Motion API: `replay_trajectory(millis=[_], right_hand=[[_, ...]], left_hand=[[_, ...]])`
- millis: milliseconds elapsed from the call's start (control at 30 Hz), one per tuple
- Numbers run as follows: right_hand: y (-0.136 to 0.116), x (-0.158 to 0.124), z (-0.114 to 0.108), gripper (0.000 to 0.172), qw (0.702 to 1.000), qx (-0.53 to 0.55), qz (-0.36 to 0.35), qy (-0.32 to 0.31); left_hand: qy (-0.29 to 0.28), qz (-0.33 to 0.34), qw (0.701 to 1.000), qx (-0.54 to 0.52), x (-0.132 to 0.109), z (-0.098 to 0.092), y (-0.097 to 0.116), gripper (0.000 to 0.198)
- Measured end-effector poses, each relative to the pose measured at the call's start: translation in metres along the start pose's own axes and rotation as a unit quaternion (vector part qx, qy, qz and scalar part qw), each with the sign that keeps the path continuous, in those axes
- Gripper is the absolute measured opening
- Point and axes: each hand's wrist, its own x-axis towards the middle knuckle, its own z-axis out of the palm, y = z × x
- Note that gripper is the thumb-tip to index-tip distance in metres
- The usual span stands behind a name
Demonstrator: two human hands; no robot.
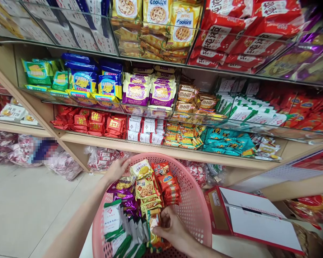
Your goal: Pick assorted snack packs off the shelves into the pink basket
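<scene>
A round pink plastic basket [197,200] with a perforated wall holds several kinds of wrapped snacks. My left hand [117,171] grips its far left rim. In the basket's front part, my right hand [174,226] pinches a gold, orange and green snack packet [153,223] between thumb and fingers. White and green packets [113,218] stand in a row at the left. Purple cookie packets [125,184] lie behind them. Yellow packets [145,186] fill the middle, with a pale yellow one [141,169] at the back. Small red-orange packets [169,182] are stacked on the right.
Glass-fronted shelves [156,141] of sorted snack packets rise behind the basket. Bagged goods [102,157] lie under the bottom shelf. To the right, a red and white carton [258,218] has its flaps spread. Tiled floor [29,211] extends at the left.
</scene>
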Motion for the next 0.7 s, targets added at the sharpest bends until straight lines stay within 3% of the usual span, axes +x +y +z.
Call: replay_trajectory(millis=[267,367,433,567,633,700], right_hand=[[-0.01,-0.001,-0.005,0.029,1.0,-0.015,-0.004,0.026],[-0.033,0.006,-0.027,0.033,0.99,-0.09,-0.054,0.089],[-0.056,0.019,-0.052,0.036,0.975,-0.136,-0.116,0.135],[-0.104,0.067,-0.122,0.024,0.904,-0.248,-0.248,0.246],[-0.121,0.095,-0.156,0.02,0.841,-0.357,-0.288,0.287],[-0.133,0.118,-0.181,0.025,0.766,-0.49,-0.285,0.304]], left_hand=[[0.013,0.022,0.999,0.019,0.0,-0.001,0.0,0.05],[0.012,0.008,1.0,0.022,0.001,-0.002,-0.001,0.047],[0.009,0.005,1.0,0.016,0.002,-0.002,-0.001,0.047],[0.008,0.005,1.0,0.009,0.003,-0.001,0.001,0.046],[0.006,0.003,1.0,0.011,0.002,-0.001,0.002,0.045],[0.005,0.0,1.0,0.012,0.002,-0.001,0.003,0.045]])
